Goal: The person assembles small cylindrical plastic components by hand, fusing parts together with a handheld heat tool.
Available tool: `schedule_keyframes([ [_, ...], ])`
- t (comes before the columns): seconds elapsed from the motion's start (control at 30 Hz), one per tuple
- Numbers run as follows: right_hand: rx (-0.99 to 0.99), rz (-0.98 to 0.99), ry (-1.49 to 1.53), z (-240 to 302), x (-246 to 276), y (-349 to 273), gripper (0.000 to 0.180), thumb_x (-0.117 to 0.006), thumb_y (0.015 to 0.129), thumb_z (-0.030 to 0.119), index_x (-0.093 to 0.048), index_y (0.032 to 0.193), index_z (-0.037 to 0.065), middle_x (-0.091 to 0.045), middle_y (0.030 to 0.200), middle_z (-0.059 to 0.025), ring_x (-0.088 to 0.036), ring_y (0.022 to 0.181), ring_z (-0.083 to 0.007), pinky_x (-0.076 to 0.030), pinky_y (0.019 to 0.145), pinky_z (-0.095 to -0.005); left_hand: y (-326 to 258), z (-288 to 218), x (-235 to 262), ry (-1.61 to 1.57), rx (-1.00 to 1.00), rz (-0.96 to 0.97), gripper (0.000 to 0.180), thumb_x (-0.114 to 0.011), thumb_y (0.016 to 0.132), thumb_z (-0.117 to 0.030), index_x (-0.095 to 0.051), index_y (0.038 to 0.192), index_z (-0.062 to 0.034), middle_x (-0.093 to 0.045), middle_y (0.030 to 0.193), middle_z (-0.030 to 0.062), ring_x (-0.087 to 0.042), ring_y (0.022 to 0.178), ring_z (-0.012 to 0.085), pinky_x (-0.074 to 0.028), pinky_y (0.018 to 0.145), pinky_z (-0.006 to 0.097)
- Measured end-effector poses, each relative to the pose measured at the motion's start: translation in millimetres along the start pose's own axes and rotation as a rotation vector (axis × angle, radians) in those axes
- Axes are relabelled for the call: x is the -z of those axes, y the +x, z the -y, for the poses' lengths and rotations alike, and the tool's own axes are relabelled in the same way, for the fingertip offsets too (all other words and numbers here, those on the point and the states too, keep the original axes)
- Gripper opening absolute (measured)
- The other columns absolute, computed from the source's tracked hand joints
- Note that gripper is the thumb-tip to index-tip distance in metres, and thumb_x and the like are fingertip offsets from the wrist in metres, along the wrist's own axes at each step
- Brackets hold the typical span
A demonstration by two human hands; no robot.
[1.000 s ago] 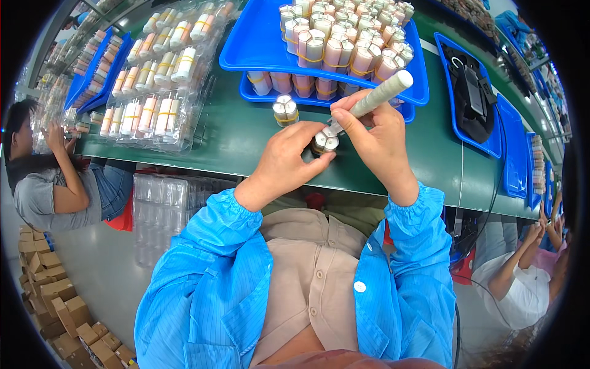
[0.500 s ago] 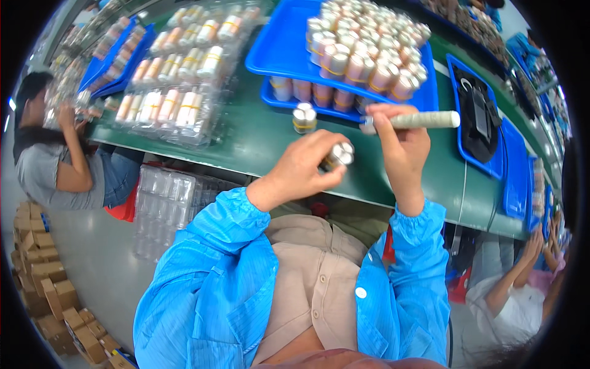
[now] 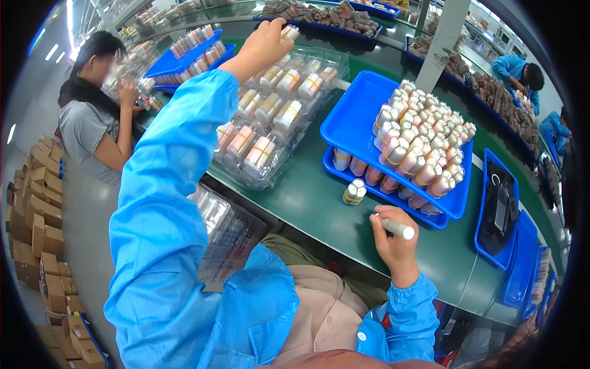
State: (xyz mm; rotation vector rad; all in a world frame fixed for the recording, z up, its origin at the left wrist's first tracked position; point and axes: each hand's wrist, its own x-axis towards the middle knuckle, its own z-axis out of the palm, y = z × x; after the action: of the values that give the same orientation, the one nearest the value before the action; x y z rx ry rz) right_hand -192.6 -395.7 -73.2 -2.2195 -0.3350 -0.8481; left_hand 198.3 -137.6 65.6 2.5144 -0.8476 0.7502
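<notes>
My left hand [image 3: 259,49] is stretched out to the far left over the clear plastic blister tray [image 3: 264,178]. Its fingers are closed on a small bundle of cylinders [image 3: 289,33] with silvery ends. Banded bundles of pale pink and white cylinders fill the tray's pockets below. Near the table's front edge, my right hand [image 3: 396,243] grips a pale, thick rod-shaped tool [image 3: 398,229], its blunt end toward me. Just left of that hand, a single yellow-banded bundle [image 3: 354,192] stands upright on the green table [image 3: 313,212].
Two stacked blue trays [image 3: 350,104] hold many upright bundles. To the right, another blue tray [image 3: 491,246] carries a black item [image 3: 496,206]. A grey post [image 3: 444,46] rises behind. A person in grey [image 3: 98,123] works at the left; cardboard boxes [image 3: 40,227] stack on the floor.
My left hand has carried its bundle from in front of me out to the far left, above the blister tray. My right hand has turned the tool's blunt end toward me. The view has shifted.
</notes>
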Motion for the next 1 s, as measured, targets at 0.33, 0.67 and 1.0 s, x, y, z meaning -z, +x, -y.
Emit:
schedule_keyframes([
  [0.33, 0.012, -0.046, -0.113, 0.9, 6.5, -3.6, 0.027, -0.085, 0.078, 0.001, -0.064, 0.095, 0.004, -0.074, 0.095, -0.0131, -0.073, 0.083, -0.0311, -0.059, 0.069, -0.0379, 39.3, 47.4, -83.8, 0.170, 0.060, 0.324, 0.042, -0.069, 0.089, -0.046, -0.071, 0.091, -0.0042, -0.071, 0.097, 0.0207, -0.068, 0.092, 0.0395, -0.053, 0.080, 0.049],
  [0.67, 0.015, -0.144, -0.088, -6.1, 7.9, -4.2, 0.024, -0.084, 0.079, 0.000, -0.065, 0.093, 0.002, -0.073, 0.093, -0.0150, -0.073, 0.080, -0.0322, -0.058, 0.068, -0.0382, -89.4, -116.8, 69.5, -0.157, -0.407, 0.456, 0.023, -0.074, 0.092, -0.018, -0.071, 0.109, -0.0041, -0.072, 0.103, 0.0122, -0.070, 0.089, 0.0286, -0.056, 0.078, 0.040],
  [1.0, -0.341, -0.379, 0.315, -9.9, 7.1, -8.9, 0.011, -0.077, 0.092, 0.004, -0.067, 0.098, 0.001, -0.074, 0.092, -0.0081, -0.068, 0.078, -0.0133, -0.055, 0.069, -0.0276, -247.8, -217.4, -34.2, -0.424, -0.293, 0.205, 0.056, -0.078, 0.088, -0.013, -0.054, 0.138, -0.0003, -0.063, 0.129, 0.0185, -0.063, 0.114, 0.0378, -0.055, 0.093, 0.044],
])
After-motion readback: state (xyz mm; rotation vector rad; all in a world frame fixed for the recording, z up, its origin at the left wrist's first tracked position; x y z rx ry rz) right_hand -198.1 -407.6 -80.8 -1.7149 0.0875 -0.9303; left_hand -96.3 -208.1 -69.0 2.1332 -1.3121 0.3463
